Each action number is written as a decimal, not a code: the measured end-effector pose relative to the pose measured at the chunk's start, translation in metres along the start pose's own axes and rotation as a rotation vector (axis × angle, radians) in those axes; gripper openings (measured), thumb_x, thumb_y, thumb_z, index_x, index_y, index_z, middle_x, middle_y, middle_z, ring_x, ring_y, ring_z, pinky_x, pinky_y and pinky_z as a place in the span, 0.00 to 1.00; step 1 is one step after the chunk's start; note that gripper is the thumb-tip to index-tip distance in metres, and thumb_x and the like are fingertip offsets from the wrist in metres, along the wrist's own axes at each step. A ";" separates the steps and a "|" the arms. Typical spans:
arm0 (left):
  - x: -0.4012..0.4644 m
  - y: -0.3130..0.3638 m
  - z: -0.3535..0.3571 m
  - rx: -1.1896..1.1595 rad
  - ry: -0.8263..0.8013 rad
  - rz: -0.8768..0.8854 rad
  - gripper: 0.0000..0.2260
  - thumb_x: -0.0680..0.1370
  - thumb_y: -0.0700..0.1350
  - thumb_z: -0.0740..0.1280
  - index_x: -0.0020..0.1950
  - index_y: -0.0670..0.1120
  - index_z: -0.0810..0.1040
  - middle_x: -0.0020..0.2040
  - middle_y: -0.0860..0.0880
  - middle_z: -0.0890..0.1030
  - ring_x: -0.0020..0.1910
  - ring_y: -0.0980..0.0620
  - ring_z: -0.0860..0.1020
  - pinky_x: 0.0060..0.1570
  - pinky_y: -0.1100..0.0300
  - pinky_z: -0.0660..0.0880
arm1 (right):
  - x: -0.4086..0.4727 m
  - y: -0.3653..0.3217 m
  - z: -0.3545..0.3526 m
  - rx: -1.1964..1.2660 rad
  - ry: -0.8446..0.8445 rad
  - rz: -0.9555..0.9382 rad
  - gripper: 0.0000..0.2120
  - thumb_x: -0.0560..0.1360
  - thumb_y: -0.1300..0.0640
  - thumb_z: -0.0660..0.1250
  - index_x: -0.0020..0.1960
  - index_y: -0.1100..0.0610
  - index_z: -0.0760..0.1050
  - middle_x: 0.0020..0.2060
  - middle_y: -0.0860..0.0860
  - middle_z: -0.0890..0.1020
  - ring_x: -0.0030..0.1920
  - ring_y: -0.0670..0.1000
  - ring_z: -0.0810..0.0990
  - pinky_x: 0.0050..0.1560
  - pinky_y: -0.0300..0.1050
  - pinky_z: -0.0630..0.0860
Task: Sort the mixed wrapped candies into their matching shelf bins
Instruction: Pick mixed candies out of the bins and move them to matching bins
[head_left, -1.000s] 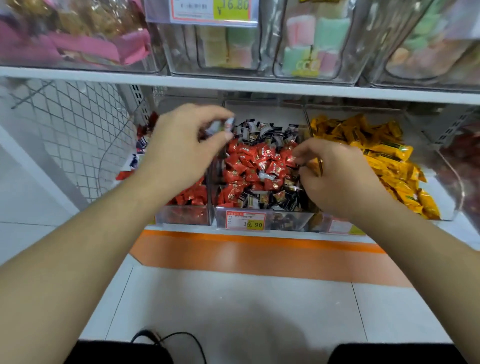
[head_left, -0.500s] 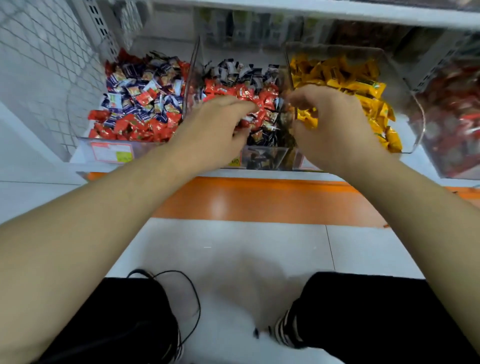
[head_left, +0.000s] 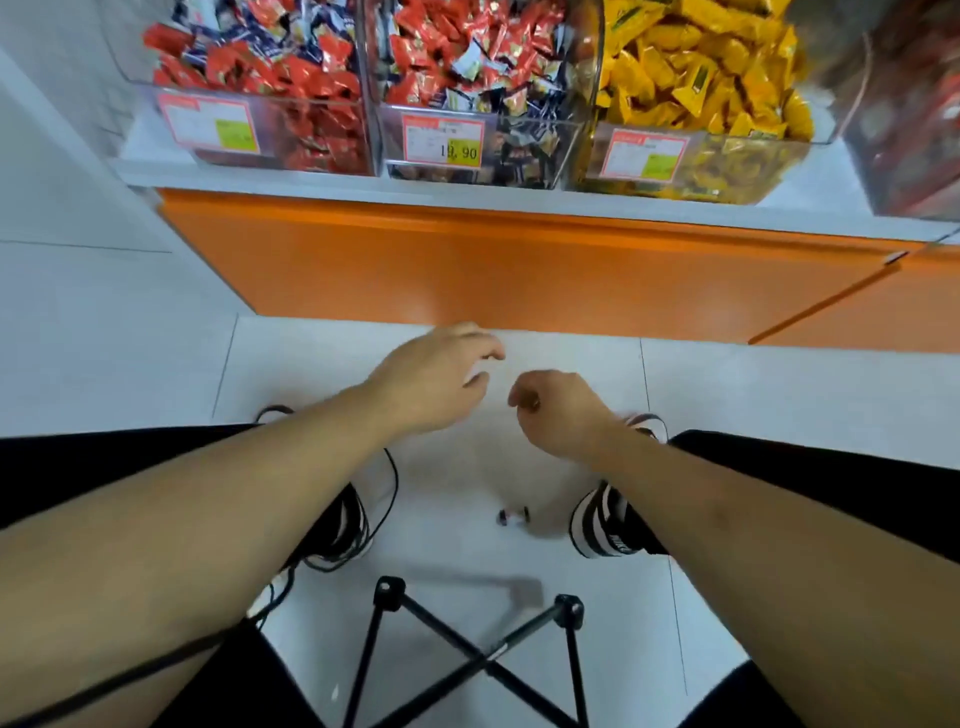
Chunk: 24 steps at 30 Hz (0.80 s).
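Head view: both hands dropped from bins to floor level; wrapped candy (head_left: 513, 516) fallen. Left hand (head_left: 434, 382) loosely spread, empty; right hand (head_left: 558, 410) curled, contents unclear. Retrieval needed.

Both forearms are bare, with no sleeve, watch or ring in view; the left hand (head_left: 434, 382) and right hand (head_left: 561, 410) wear no gloves; the legs are covered in plain black trousers (head_left: 810, 467); the shoes (head_left: 605, 525) are striped black and white, the right one bearing small white lettering on its side; a thin black cable (head_left: 387, 488) loops beside the left shoe.
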<state>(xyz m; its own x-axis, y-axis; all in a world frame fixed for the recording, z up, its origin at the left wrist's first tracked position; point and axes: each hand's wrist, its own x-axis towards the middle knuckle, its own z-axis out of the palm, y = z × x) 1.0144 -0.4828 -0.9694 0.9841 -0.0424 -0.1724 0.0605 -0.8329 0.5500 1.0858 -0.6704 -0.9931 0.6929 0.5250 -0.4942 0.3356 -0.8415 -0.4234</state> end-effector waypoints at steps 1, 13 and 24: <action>-0.008 -0.008 0.021 -0.012 -0.066 -0.028 0.15 0.82 0.47 0.65 0.68 0.56 0.76 0.65 0.57 0.75 0.61 0.55 0.75 0.60 0.54 0.75 | -0.002 0.015 0.029 0.025 -0.036 0.057 0.14 0.76 0.60 0.61 0.53 0.46 0.82 0.52 0.47 0.83 0.49 0.52 0.83 0.51 0.46 0.82; -0.035 -0.046 0.109 -0.170 -0.213 -0.249 0.14 0.83 0.49 0.65 0.69 0.55 0.77 0.65 0.56 0.78 0.58 0.56 0.77 0.60 0.57 0.74 | 0.005 0.109 0.214 -0.051 -0.142 0.335 0.20 0.71 0.64 0.70 0.54 0.41 0.73 0.58 0.47 0.67 0.52 0.51 0.73 0.47 0.47 0.77; -0.008 -0.027 0.049 -0.238 0.023 -0.318 0.15 0.81 0.47 0.66 0.67 0.58 0.78 0.61 0.61 0.79 0.57 0.62 0.78 0.56 0.63 0.75 | 0.031 0.022 0.105 0.245 0.252 0.089 0.04 0.76 0.53 0.64 0.44 0.48 0.69 0.42 0.45 0.74 0.41 0.50 0.74 0.40 0.49 0.74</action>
<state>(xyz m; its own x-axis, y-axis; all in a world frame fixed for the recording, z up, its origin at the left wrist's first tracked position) 0.9966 -0.4874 -1.0228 0.9133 0.2115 -0.3480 0.3972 -0.6513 0.6465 1.0479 -0.6588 -1.0969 0.8584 0.3774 -0.3475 0.1251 -0.8109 -0.5716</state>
